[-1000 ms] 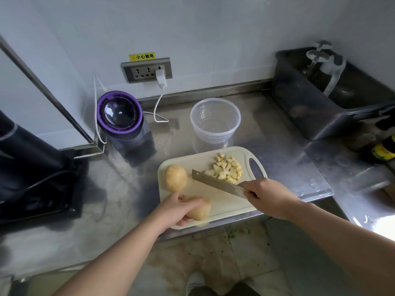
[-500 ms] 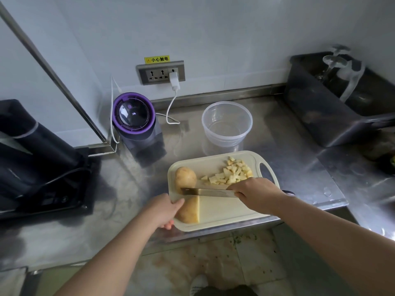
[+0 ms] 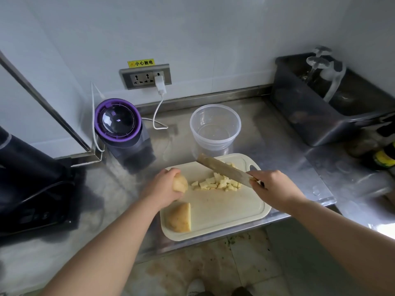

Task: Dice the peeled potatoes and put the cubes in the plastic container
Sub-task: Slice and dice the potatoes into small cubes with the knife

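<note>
I count two potato pieces, one knife, one board and one round tub. My left hand point(image 3: 164, 188) curls around the rounder potato piece point(image 3: 180, 183) at the far left edge of the cutting board point(image 3: 224, 210), and my fingers hide most of it. The other piece, a half potato point(image 3: 179, 217), lies at the board's near left corner with its flat cut face turned right. My right hand point(image 3: 273, 189) grasps the handle of the knife point(image 3: 222, 169), whose blade slants across the single heap of potato cubes point(image 3: 218, 184); there are too many cubes to count, and the blade covers some. The clear plastic container point(image 3: 214, 127) stands just beyond the board, its bottom bare, with every cube on the board. A dark bin point(image 3: 316, 129) at the right holds clear items I cannot make out. Bottles point(image 3: 384, 157) are cut off at the right edge.
</note>
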`<action>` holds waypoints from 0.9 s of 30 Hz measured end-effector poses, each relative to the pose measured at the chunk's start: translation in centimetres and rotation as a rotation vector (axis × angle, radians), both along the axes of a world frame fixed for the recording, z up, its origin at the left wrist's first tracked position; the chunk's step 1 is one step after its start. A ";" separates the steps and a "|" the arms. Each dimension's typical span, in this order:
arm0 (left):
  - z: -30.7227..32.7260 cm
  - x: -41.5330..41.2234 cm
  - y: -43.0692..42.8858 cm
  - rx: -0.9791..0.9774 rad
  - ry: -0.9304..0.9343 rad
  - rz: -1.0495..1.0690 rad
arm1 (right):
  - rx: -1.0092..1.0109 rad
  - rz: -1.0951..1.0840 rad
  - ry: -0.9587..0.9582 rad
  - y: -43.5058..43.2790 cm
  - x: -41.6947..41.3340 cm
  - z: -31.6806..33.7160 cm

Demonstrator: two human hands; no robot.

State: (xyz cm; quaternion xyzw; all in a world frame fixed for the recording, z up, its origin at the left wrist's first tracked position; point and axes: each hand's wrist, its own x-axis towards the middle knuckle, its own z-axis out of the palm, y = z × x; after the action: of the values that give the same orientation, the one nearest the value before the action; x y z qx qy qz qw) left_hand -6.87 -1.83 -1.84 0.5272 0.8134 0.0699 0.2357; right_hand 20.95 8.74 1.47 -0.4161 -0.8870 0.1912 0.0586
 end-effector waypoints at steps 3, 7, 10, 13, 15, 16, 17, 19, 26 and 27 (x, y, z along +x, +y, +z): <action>0.3 -0.8 1.2 0.047 -0.026 -0.009 | -0.021 0.009 -0.010 -0.3 -0.2 0.1; 0.3 -0.9 3.1 -0.086 0.061 -0.133 | -0.042 0.026 -0.028 -0.5 -0.3 -0.2; 0.2 -1.0 4.0 -0.095 0.068 -0.162 | -0.047 0.011 -0.032 -0.4 -0.3 -0.2; 0.1 -1.0 4.9 -0.098 0.088 -0.203 | -0.060 -0.003 -0.039 -0.3 -0.3 -0.1; 0.2 -1.1 5.4 -0.113 0.076 -0.209 | -0.066 -0.015 -0.034 -0.3 -0.5 0.0; 0.3 -1.0 5.5 -0.116 0.067 -0.208 | -0.066 -0.018 -0.034 -0.3 -0.6 0.0; 0.3 -1.0 5.6 -0.116 0.063 -0.212 | -0.065 -0.017 -0.037 -0.2 -0.6 0.0; 0.4 -1.0 5.4 -0.125 0.063 -0.219 | -0.067 -0.009 -0.061 -0.3 -0.8 0.1; 1.3 -1.1 2.7 0.060 0.028 -0.172 | -0.075 0.041 -0.100 -0.7 -0.7 -0.1; 1.6 -1.0 1.7 0.159 0.049 -0.161 | -0.078 0.041 -0.096 -0.8 -0.7 -0.2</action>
State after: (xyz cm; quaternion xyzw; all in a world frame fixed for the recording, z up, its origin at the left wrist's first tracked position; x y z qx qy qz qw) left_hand -7.90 -0.10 -0.23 0.6093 0.7660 0.1021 0.1778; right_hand 20.29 7.90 1.23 -0.4087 -0.8890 0.2066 -0.0042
